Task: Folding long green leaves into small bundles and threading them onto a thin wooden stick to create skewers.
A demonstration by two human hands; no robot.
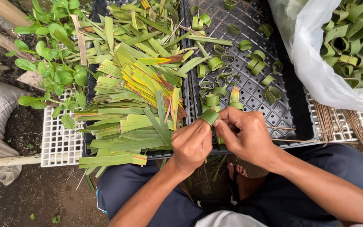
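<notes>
Over black tray, hands pinching leaf ring

I see green and yellow leaf strips, green leaf rings, a black tray, and a white grid.

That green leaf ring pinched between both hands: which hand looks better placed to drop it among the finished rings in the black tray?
Probably the right hand: it lies beside the finished rings on the black tray, while the left hand is nearer the cut leaf strips. Both pinch the green leaf ring.
</notes>
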